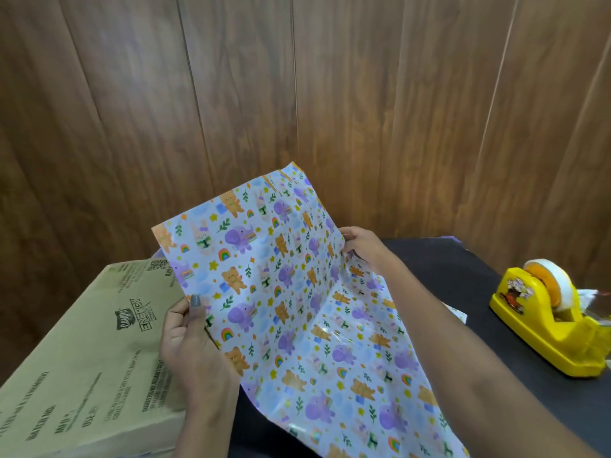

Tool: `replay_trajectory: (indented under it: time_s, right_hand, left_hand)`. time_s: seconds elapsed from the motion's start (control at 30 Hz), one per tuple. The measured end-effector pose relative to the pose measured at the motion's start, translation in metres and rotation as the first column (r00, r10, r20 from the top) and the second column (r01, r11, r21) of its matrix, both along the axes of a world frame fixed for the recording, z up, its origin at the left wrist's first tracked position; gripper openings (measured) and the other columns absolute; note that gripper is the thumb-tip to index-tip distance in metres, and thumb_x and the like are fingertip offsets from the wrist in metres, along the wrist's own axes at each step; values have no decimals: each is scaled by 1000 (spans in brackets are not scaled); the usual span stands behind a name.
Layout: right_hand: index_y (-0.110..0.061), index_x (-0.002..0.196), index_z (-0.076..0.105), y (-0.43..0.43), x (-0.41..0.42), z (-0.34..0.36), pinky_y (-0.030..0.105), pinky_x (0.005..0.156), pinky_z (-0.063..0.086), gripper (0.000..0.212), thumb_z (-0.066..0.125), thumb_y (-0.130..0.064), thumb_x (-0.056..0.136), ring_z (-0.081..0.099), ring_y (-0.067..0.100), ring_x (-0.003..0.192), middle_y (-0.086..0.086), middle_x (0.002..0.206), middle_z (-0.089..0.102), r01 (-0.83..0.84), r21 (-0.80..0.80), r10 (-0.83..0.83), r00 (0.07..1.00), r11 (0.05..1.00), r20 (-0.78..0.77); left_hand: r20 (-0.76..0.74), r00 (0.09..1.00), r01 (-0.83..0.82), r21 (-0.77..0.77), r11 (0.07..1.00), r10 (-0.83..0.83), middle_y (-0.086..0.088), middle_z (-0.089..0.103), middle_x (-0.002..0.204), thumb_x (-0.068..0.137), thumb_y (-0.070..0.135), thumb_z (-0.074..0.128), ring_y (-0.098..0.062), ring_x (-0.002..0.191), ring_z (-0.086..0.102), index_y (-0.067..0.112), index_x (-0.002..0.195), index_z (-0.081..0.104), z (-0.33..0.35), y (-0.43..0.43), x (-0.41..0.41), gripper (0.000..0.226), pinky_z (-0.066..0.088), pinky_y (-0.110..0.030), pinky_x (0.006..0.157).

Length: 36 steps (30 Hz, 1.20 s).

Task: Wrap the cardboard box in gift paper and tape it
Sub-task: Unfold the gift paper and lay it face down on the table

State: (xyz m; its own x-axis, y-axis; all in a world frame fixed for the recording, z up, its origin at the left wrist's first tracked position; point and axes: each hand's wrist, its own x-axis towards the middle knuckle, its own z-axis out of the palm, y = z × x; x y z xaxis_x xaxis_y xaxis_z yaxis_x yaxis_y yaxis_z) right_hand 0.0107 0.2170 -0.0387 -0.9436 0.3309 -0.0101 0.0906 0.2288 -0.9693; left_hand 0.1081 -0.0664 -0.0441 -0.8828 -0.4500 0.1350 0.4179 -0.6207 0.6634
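A: What do the hands have hold of?
B: Both grasp the gift paper [297, 309]. The left hand [191, 345] pinches its left edge. The thumb, with a grey-painted nail, lies on the printed side, and the other fingers are hidden behind the sheet.
A: And the other one?
B: The right hand [362, 246] grips the opposite edge, farther from the person, with its fingers curled onto the paper where it creases.
A: How does the sheet lie?
B: The far half is lifted and stands tilted between the 2 hands, printed side toward the camera. The near half slopes down and lies across the black table [463, 279], running toward its near edge. The print shows bears, purple elephants, rabbits and rainbows on a pale ground, and glare shows on the glossy surface.
A: Where is the box?
B: The cardboard box [86, 358] lies flat at the table's left side, just beside the left hand, with its printed face up. The paper's lifted left corner covers part of the box's far right corner. I cannot tell whether the 2 touch there. No paper is wrapped around the box.
A: And the tape?
B: 1 yellow tape dispenser [549, 319] sits near the table's right edge, well apart from the paper, with a roll of tape [545, 279] on its wheel. A wood-panelled wall [297, 77] stands behind the table's far edge.
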Motion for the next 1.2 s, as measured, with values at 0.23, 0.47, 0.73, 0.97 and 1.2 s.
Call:
replay_trajectory:
  time_s: [0.23,0.47,0.73,0.97,1.2]
  right_hand:
    - [-1,105,66,-8,2,12,20,73,50,29,47,10,85,61,15,90,4,94,65,54,46,-47,991,997,-128]
    - [-10,118,58,-4,3,23,17,63,39,32,52,1,88,55,2,85,-4,100,61,-35,-55,32,998,998,-57]
    - [-5,101,67,16,0,37,37,78,56,17,66,-4,84,67,26,92,11,98,70,103,-276,-178,948,956,-263]
    - [-13,79,65,38,26,51,39,75,56,14,63,0,84,64,23,81,5,83,66,239,-296,-344,858,925,-382]
    - [-12,74,67,32,34,56,27,73,53,13,66,-2,83,62,12,76,-1,78,67,391,-221,-449,768,894,-456]
  left_hand:
    - [-13,999,38,-4,999,-38,15,66,59,92,-5,46,4,62,62,13,82,55,-6,-1,-5,22,50,-10,64]
    - [4,999,33,-3,999,-33,15,66,59,91,-5,47,3,62,62,14,81,55,-7,-1,-7,23,50,-10,64]
    - [106,994,-19,-73,997,26,11,61,73,94,1,49,2,68,56,20,82,54,-8,8,-19,23,47,-13,70]
    - [219,975,115,-383,917,-31,-1,48,134,90,12,59,-15,115,53,14,139,34,-23,43,-36,55,44,-32,99]
    - [252,967,91,-250,964,-26,-7,51,131,90,3,57,-18,114,54,5,135,34,-15,45,-31,51,46,-33,91]
